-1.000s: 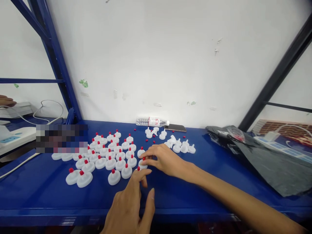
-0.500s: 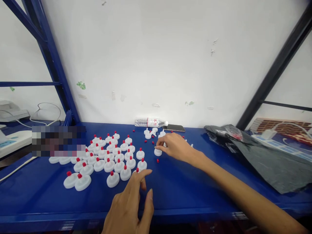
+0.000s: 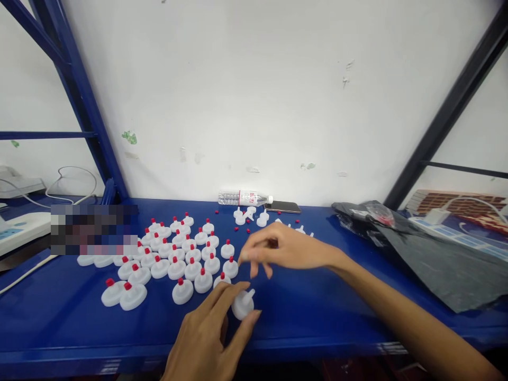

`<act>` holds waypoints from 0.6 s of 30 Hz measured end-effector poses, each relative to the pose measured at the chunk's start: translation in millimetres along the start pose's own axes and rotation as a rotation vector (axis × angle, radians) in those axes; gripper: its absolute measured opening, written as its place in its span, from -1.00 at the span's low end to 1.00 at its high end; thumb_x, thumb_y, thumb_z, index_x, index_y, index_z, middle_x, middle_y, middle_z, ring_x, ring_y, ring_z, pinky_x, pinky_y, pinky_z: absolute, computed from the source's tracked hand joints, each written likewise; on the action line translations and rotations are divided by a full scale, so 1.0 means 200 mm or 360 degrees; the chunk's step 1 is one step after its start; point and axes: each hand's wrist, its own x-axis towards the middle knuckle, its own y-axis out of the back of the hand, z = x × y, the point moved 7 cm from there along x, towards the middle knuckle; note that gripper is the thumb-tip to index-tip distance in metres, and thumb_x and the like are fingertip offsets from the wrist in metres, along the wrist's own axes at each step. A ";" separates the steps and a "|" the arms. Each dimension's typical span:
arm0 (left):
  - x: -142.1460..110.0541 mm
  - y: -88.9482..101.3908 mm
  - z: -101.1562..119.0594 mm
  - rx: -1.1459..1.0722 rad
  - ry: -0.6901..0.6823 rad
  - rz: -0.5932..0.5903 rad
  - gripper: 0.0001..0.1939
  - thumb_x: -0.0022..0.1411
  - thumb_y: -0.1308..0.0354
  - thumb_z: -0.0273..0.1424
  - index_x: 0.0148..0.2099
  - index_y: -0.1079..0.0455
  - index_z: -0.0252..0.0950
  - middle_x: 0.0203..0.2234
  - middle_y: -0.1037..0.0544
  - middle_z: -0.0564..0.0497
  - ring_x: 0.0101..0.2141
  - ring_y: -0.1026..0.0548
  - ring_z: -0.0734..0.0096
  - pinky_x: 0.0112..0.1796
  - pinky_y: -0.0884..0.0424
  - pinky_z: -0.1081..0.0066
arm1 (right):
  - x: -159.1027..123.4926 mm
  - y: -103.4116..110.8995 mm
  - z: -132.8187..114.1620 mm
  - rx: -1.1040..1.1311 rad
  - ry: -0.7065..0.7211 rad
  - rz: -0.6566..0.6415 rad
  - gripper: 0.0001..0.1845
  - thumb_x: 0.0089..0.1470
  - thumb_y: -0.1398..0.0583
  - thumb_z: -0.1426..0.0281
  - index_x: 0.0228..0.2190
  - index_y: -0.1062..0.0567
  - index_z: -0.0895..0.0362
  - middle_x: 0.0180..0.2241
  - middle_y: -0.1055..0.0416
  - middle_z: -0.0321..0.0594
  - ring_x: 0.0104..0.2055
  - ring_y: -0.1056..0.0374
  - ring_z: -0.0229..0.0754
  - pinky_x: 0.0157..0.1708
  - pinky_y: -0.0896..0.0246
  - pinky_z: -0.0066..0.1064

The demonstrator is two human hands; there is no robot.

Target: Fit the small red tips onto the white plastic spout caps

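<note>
Near the front of the blue table, my left hand point(image 3: 208, 330) grips a white nozzle cap point(image 3: 240, 308) between thumb and fingers. Its bare spout tilts up to the right, with no red tip on it. Just above and beyond it is my right hand point(image 3: 288, 246), thumb and fingertips drawn together in a pinch; whatever is between them is hidden. To the left stand several white nozzle caps with red tips point(image 3: 180, 291). Farther back, a small group of white nozzle caps without tips point(image 3: 262, 219) lies among loose red tips point(image 3: 248, 230).
A clear plastic bottle point(image 3: 246, 198) lies against the wall, beside a phone point(image 3: 282, 207). Dark plastic bags point(image 3: 432, 264) and a power strip point(image 3: 456, 235) are on the right. Another white power strip point(image 3: 24, 230) and cables are at left. Blue shelf posts point(image 3: 85, 100) flank the table.
My right hand has come nearer and left from the back caps. A white nozzle cap is now in my left hand, which was empty. The loose red tip in front is no longer visible.
</note>
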 end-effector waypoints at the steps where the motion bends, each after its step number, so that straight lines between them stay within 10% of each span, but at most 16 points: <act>1: 0.00 0.00 0.00 0.0007 0.0003 0.0004 -0.69 0.44 -0.14 -0.21 0.16 -0.43 -0.12 -0.20 -0.63 0.06 -0.64 -0.42 0.55 -0.44 -0.50 0.46 | 0.01 0.03 0.04 -0.0119 -0.0041 0.0104 -0.61 0.31 -0.20 0.09 -0.17 -0.66 0.13 -0.32 -0.64 -0.19 -0.44 -0.47 -0.26 -0.41 -0.30 -0.45; 9: 0.00 0.01 -0.01 0.0135 -0.0043 0.0032 -0.60 0.44 -0.15 -0.19 0.24 -0.43 -0.18 -0.19 -0.68 0.02 -0.49 -0.58 0.45 -0.27 -0.59 0.45 | 0.06 0.05 0.30 -0.0662 -0.0356 0.0355 -0.91 0.15 -0.35 0.39 -0.37 -0.62 0.17 -0.48 -0.58 -0.23 -0.45 -0.48 -0.21 -0.42 -0.21 -0.44; 18: 0.01 0.02 0.00 0.0054 -0.0001 0.0032 -0.60 0.43 -0.15 -0.15 0.20 -0.48 -0.20 -0.34 -0.67 0.07 -0.64 -0.44 0.54 -0.48 -0.51 0.52 | 0.02 0.00 0.20 -0.0871 -0.0093 0.0165 -0.67 0.21 -0.14 0.63 -0.12 -0.60 0.10 -0.28 -0.61 -0.20 -0.24 -0.50 -0.14 -0.26 -0.27 -0.38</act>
